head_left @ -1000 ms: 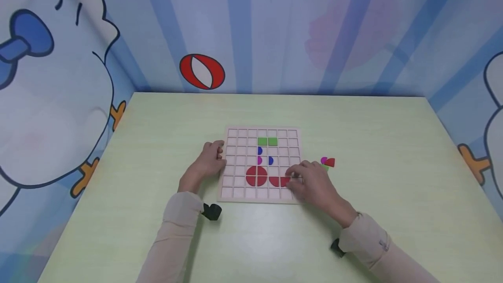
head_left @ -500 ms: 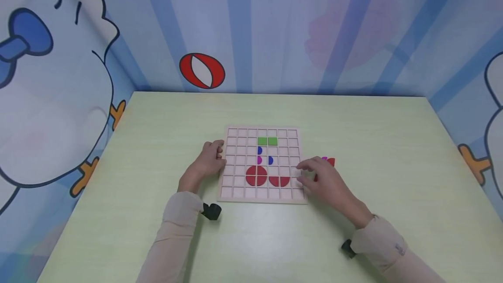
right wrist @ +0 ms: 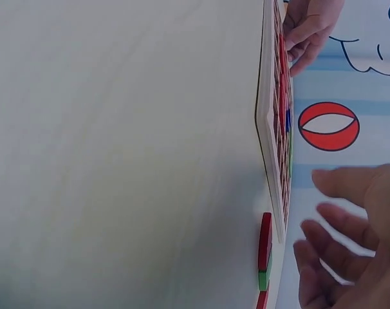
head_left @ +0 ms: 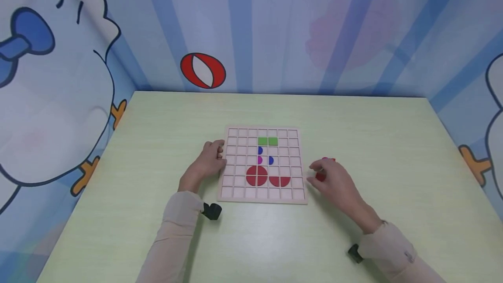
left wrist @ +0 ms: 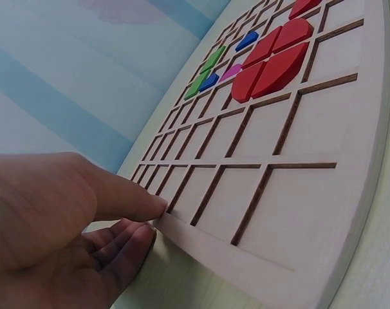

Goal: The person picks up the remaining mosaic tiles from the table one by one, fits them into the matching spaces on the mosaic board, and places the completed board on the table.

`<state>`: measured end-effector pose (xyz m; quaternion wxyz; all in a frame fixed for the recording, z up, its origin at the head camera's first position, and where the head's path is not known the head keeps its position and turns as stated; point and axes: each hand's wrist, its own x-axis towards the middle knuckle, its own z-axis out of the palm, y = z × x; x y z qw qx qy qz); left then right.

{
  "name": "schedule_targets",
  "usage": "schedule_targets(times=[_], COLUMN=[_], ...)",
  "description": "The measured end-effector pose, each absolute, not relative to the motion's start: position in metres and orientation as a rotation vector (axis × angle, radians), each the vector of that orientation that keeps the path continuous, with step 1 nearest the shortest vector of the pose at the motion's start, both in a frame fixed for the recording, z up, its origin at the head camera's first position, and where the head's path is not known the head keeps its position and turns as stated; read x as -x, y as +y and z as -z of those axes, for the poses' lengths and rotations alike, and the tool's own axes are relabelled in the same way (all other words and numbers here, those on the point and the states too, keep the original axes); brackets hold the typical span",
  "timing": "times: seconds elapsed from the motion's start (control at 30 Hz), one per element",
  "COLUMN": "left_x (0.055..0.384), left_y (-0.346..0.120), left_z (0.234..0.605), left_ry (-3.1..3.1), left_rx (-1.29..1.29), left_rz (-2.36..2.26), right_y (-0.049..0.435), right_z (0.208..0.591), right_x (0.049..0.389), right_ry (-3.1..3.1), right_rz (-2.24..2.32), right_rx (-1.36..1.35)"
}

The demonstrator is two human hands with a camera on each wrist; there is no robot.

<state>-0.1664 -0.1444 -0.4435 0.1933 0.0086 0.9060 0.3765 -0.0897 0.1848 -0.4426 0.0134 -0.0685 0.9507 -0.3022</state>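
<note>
- Head view: at 3 o'clock of the board (head_left: 238, 181), the right hand (head_left: 334, 182) half hides a red piece (head_left: 321, 177); with our sight blocked, we could nudge or miss it. The board lies flat on the desk (head_left: 373, 134), its red disc (head_left: 251, 181) towards 7 o'clock of centre. The right arm reaches in from 5 o'clock, the left from 7, the left hand (head_left: 210, 158) at the board's 9 o'clock edge.
- Left wrist view: the grip holds that edge, one digit on the rim, others bent beside it. An uneven push, we judge, could slide the board and unsettle its pieces.
- Right wrist view: the grip is wide, fingers loosely bent, and we see nothing held. Towards 7 o'clock, a red block (right wrist: 265, 238) appears to touch a green block (right wrist: 264, 280); taking one might drag the other.
</note>
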Motion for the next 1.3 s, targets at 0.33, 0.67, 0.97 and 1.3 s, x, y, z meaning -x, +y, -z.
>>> schedule_targets(times=[0.33, 0.67, 0.97, 1.3], left_x=[0.167, 0.167, 0.167, 0.167], left_y=[-0.144, -0.144, -0.144, -0.144], left_z=[0.445, 0.446, 0.442, 0.446], left_ry=[2.540, 2.528, 2.535, 2.529], left_rx=[-0.026, -0.006, -0.022, -0.013], left_rz=[-1.061, -1.064, -1.070, -1.073], right_y=[0.193, 0.192, 0.193, 0.189], right_z=[0.442, 0.452, 0.457, 0.456], right_x=[0.079, 0.076, 0.078, 0.080], right_ry=[2.986, 2.916, 2.939, 2.947], right_rz=[0.859, 0.868, 0.872, 0.758], right_rx=[-0.117, -0.253, -0.260, -0.267])
